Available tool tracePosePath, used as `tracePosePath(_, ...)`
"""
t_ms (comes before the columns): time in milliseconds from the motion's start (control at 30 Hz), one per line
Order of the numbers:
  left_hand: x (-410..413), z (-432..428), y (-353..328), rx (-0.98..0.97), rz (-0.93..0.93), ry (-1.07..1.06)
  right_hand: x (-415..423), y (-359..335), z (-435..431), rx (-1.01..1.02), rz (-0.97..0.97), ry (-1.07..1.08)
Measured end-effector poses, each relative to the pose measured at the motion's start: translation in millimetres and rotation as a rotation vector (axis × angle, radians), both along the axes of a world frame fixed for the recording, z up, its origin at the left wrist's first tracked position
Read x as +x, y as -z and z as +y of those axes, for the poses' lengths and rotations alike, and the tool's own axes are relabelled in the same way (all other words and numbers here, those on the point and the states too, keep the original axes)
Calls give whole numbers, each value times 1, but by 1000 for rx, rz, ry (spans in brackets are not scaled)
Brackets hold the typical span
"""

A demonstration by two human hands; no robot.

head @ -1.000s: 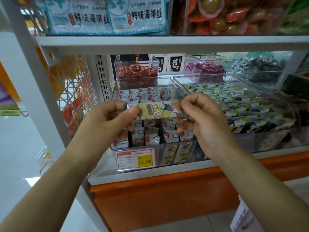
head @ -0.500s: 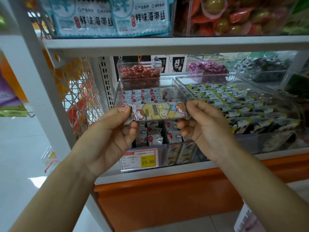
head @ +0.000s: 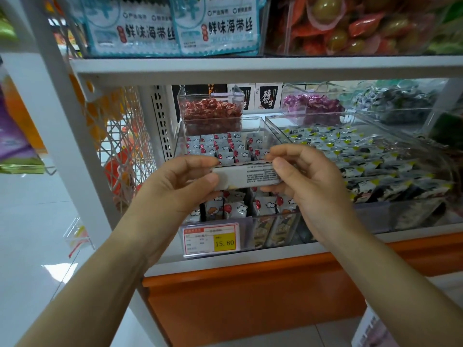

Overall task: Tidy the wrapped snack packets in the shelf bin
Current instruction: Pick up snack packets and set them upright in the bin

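Observation:
A long wrapped snack packet hangs level in front of the clear shelf bin, its white printed back turned toward me. My left hand pinches its left end between thumb and fingers. My right hand pinches its right end the same way. Behind and below the packet, the bin holds several rows of small silver packets with red and white cloud prints, standing upright. The middle rows are hidden by my hands.
A price tag reading 15.80 is clipped to the bin's front. To the right is a wide clear bin of dark and yellow packets. A tub of red sweets sits behind. The upper shelf edge is overhead, a wire rack to the left.
The packet has been turned over between both hands: its colourful cartoon front faced me before, its white text side faces me now. The view has moved closer.

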State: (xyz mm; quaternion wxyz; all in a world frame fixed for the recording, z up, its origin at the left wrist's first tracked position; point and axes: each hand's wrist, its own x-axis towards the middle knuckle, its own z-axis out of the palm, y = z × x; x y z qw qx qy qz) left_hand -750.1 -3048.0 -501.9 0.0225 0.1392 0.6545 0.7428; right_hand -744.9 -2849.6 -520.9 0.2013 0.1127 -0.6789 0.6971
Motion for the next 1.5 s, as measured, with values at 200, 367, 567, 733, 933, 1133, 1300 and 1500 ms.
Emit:
tracePosePath(200,7,2,-7,-208,124,-101,4,-2,-1,136,-12,55)
tracePosePath(367,9,3,-6,-315,194,-95,4,-5,-2,205,27,199)
tracePosePath(567,7,8,-2,-376,188,-140,8,-4,-8,334,129,217)
tracePosePath(733,7,5,-8,-380,205,-162,9,-4,-9,351,154,186)
tracePosePath(933,4,1,-7,-445,293,-239,10,-3,-11,317,154,155)
tracePosePath(1133,6,3,-4,-457,298,-131,4,0,-8,248,89,257)
tracePosePath(1300,4,4,0,-543,392,-212,6,-1,-7,54,14,119)
tracePosePath(1500,3,2,-1,-478,413,-302,9,-3,-9,214,51,44)
